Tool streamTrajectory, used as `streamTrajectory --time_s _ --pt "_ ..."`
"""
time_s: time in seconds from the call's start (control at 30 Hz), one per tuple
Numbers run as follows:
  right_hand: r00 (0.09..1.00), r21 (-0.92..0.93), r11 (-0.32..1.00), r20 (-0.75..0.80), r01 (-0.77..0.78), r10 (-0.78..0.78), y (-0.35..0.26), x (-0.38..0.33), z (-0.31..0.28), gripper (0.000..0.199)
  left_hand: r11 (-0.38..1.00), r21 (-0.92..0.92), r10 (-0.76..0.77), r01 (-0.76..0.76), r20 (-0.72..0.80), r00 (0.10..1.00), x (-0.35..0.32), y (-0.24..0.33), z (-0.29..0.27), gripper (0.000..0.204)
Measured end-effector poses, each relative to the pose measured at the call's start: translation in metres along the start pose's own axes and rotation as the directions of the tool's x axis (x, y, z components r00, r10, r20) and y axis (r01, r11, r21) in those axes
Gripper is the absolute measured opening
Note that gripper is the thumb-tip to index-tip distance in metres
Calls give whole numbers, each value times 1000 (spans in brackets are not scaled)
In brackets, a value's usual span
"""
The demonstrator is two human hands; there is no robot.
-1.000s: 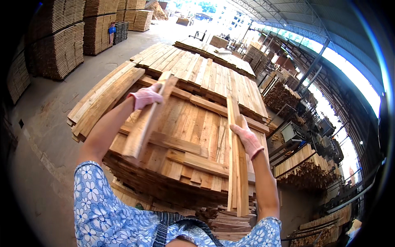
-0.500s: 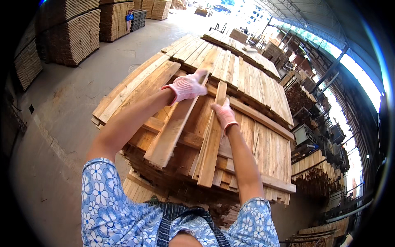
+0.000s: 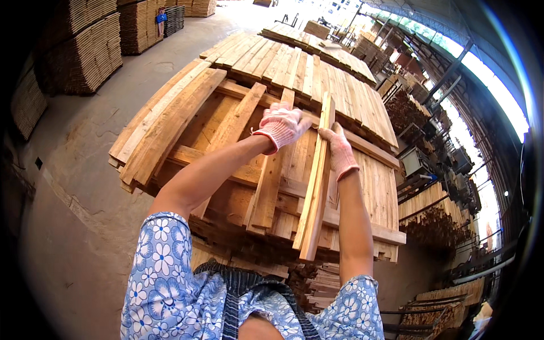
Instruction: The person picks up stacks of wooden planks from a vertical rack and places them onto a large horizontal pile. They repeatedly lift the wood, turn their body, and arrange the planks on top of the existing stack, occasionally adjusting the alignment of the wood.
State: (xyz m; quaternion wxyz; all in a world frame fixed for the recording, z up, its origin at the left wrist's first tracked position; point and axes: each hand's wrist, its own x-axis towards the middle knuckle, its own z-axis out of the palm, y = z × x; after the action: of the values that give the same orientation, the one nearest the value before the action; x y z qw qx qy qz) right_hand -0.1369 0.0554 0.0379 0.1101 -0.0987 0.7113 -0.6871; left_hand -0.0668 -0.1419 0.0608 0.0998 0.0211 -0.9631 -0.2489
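Note:
My left hand point(image 3: 283, 126), in a pale pink knitted glove, is over a narrow wooden board point(image 3: 268, 190) that lies lengthwise on the stack. Its thumb stands apart toward the right, and the fingertips are partly hidden. My right hand point(image 3: 339, 150), gloved alike, grips a long wooden board point(image 3: 313, 198) tilted up on its edge; whether a second board is pressed against it, I cannot tell. Another board point(image 3: 237, 126) lies to the left of my left hand, with gaps around it. Beneath run wooden crosspieces point(image 3: 373, 148).
Wider boards point(image 3: 164, 127) line the stack's left side. Behind it are more board-topped stacks point(image 3: 317, 71). Tall lumber piles point(image 3: 85, 51) stand at far left across the concrete floor point(image 3: 85, 170). Racks of wood point(image 3: 433, 209) line the right.
The tilted board under my left hand now lies down on the stack, and that hand has moved right to another board. My right hand has shifted right, with a board tipped on edge.

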Motion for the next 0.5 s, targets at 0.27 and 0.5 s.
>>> streamTrajectory --time_s 0.27,0.5 --pt "994 -957 270 -96 -104 43 48 22 6 52 891 429 -144 150 -48 988 -28 -24 46 73" --pt "996 -765 642 -79 -40 -32 47 34 -12 92 889 418 -198 186 -17 980 -42 -109 -12 63"
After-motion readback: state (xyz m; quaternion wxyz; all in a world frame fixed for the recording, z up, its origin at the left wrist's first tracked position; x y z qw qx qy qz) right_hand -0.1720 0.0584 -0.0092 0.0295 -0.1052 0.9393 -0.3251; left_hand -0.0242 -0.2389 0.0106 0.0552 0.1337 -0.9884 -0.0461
